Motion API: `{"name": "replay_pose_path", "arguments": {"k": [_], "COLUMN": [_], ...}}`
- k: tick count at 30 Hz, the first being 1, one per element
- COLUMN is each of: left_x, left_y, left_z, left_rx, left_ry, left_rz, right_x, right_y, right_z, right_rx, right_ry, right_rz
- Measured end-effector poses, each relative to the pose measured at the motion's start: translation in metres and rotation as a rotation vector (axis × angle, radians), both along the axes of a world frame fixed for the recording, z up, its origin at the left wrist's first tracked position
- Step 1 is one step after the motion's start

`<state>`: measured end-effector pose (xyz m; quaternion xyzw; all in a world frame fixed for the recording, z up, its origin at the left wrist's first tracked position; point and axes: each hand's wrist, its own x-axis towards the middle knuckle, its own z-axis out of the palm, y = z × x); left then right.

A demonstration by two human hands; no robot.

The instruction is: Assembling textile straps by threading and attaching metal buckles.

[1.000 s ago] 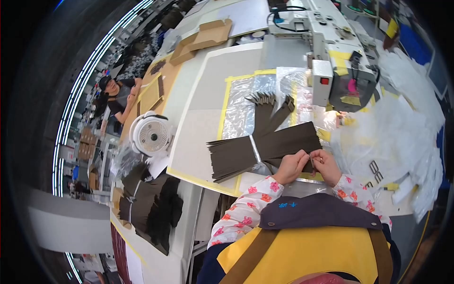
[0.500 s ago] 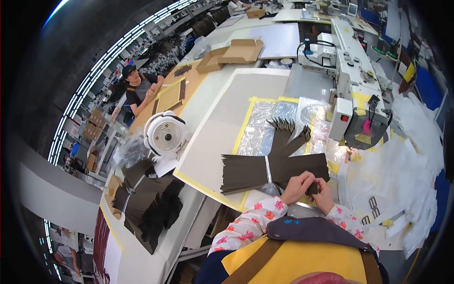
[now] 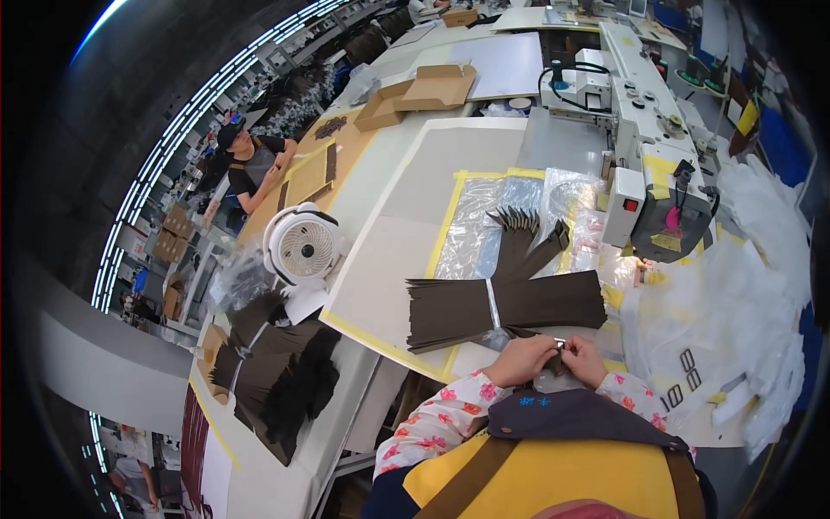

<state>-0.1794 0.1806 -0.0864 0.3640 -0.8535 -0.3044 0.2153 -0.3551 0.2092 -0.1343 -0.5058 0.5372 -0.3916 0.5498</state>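
Note:
Close in front of my body, my left hand [image 3: 521, 360] and my right hand [image 3: 585, 361] are closed, with fingertips nearly meeting. Between them is a small shiny piece [image 3: 560, 343], too small to name, and a dark brown fabric strip [image 3: 545, 333] that is mostly covered by my fingers. Just beyond lies a bundle of dark brown fabric strips [image 3: 450, 313], tied round with a pale band [image 3: 493, 304]. More brown strips [image 3: 519, 253] fan out behind it over clear plastic film [image 3: 467, 227].
Dark rectangular buckles [image 3: 689, 368] lie at the right beside crumpled white sheeting [image 3: 752, 259]. A white machine [image 3: 624, 208] stands at back right. At left are a round white fan [image 3: 303, 246] and another tied brown bundle [image 3: 268, 363]. Across the table sits a person [image 3: 252, 164].
Both hands have drawn slightly nearer my body and off the bundle's edge. The folded brown piece has dropped lower, and a small shiny piece now shows between my fingertips.

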Motion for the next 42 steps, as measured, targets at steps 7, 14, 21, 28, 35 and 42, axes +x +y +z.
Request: {"name": "replay_pose_path", "arguments": {"k": [7,14,21,28,35,42], "left_x": [0.006,0.002,0.000,-0.011,-0.019,-0.020], "left_y": [0.000,0.009,0.006,0.028,0.025,0.004], "left_z": [0.017,0.006,0.003,0.000,-0.002,-0.009], "left_rx": [-0.046,0.044,0.035,-0.095,-0.243,0.376], "left_ry": [-0.059,-0.053,0.175,0.221,0.216,0.487], "left_rz": [-0.011,-0.021,0.093,0.247,0.232,0.200], "right_x": [0.013,0.007,0.011,0.015,0.026,0.003], "right_y": [0.011,0.024,0.020,0.023,0.016,0.014], "right_z": [0.022,0.009,0.004,0.011,0.015,0.011], "right_rx": [0.027,0.002,-0.096,0.008,-0.340,0.126], "right_ry": [-0.116,-0.080,-0.182,-0.219,0.266,-0.506], "right_rz": [0.092,0.153,0.053,0.052,-0.059,0.055]}}
